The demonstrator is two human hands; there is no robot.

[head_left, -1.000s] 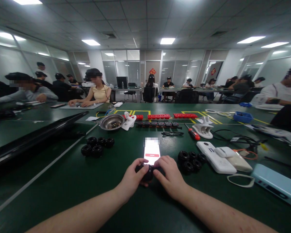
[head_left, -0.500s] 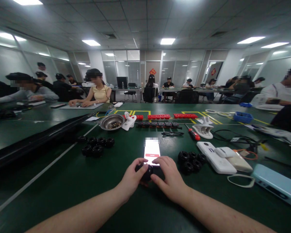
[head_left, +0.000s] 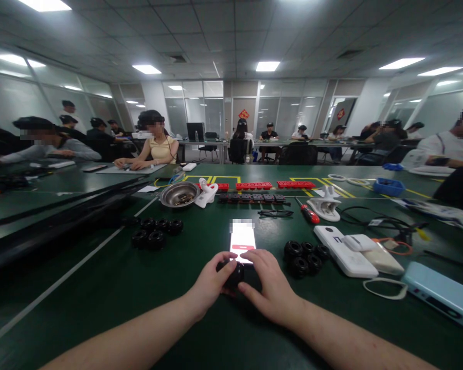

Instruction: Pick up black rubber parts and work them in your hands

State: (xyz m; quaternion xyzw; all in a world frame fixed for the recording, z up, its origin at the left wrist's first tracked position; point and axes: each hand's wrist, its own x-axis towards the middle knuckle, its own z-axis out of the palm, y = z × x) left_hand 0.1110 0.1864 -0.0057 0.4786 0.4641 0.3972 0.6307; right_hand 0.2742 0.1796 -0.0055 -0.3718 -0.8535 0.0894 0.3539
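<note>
My left hand [head_left: 211,276] grips a shiny black round part [head_left: 236,275], with its thumb on the near side and its fingers curled around the far side. Beside it on the right, my right hand [head_left: 270,287] has its thumb and fingers apart. The right thumb tip is close to the black part; whether it touches is unclear. Just beyond both hands lies a lit phone [head_left: 242,236], its lower edge partly covered by my fingers. Similar black ring-shaped parts [head_left: 156,232] are clustered to the left, with another cluster of black rings [head_left: 304,257] to the right.
Farther back are a metal bowl [head_left: 170,197] of small pieces, red strips [head_left: 253,185], a black segmented strip [head_left: 252,198] and a red-handled screwdriver [head_left: 309,211]. White devices [head_left: 345,252] and a light-blue box [head_left: 440,293] lie at right. A long black object [head_left: 81,221] stretches along the left.
The view has shifted slightly. My right thumb has lifted a little beside the black part; my left hand keeps its grip.
</note>
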